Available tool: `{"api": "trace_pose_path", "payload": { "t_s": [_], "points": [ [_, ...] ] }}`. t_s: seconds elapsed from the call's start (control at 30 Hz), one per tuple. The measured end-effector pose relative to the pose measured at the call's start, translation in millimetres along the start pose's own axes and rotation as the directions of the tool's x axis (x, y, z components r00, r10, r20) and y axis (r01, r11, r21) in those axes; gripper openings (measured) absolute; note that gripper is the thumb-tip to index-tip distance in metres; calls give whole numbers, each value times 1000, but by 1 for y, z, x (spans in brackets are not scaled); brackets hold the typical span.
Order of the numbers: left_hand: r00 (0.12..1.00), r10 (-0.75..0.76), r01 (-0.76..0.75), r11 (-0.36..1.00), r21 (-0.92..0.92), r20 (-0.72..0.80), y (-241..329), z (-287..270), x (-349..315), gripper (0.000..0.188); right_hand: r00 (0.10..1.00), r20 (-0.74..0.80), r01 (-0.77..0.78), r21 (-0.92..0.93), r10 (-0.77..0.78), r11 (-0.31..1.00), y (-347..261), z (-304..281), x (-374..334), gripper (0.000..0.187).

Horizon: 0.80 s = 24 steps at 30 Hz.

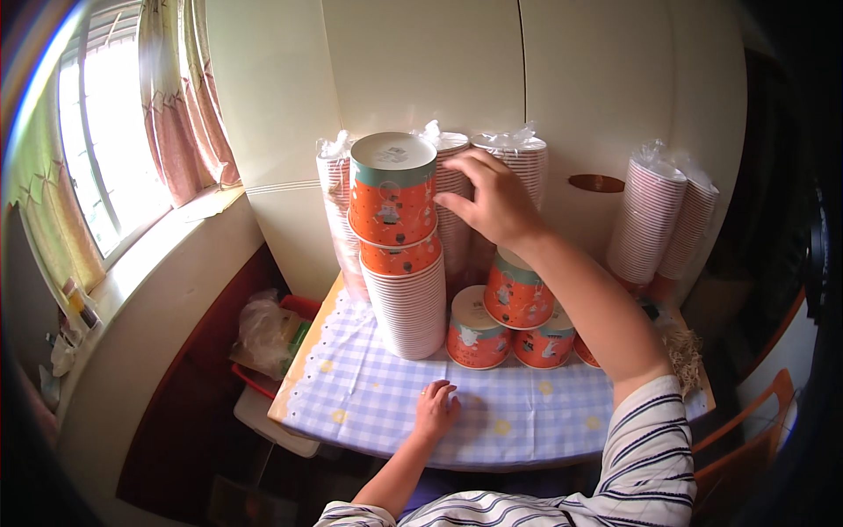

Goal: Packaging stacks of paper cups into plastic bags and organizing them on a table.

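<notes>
My right hand (493, 200) is raised beside an upside-down orange paper cup (392, 189) with a teal band, fingertips touching its upper right side. That cup sits on top of a tall stack of nested cups (406, 299) standing on the table. My left hand (435, 407) lies flat on the blue-and-white checked tablecloth (369, 395) near the front edge, fingers apart, holding nothing. To the right of the stack lie several loose orange cups (514, 316), upside down, one resting on two others.
Plastic-wrapped cup stacks (518, 158) stand behind against a cream cabinet (457, 70); more wrapped stacks (660, 220) lean at right. A window with curtains (114, 149) is at left. A plastic bag and bin (268, 329) sit left of the table. A wooden chair (746, 430) is at lower right.
</notes>
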<state>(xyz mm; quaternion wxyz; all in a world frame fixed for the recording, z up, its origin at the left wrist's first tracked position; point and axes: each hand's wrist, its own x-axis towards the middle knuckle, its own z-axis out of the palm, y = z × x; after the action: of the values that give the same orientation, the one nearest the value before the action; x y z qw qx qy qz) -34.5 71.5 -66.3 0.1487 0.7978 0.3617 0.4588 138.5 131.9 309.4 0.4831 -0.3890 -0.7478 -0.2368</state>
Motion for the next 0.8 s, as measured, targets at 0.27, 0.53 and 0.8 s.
{"api": "trace_pose_path", "payload": {
  "t_s": [0.27, 0.53, 0.8],
  "points": [
    [1000, -9, 9, 1000, -10, -4, -1, 3, -2, 27, 996, 71, -62, 48, 58, 997, -6, 65, 45, 25],
    [999, -41, 40, 996, -79, -21, -3, 2, -1, 23, 982, -189, -17, -85, 1, 996, -10, -59, 72, 23],
    [1000, -19, 19, 997, -68, 3, 2, 0, 6, 21, 931, -29, -290, -665, 364, 689, 27, -195, -75, 19]
  ]
}}
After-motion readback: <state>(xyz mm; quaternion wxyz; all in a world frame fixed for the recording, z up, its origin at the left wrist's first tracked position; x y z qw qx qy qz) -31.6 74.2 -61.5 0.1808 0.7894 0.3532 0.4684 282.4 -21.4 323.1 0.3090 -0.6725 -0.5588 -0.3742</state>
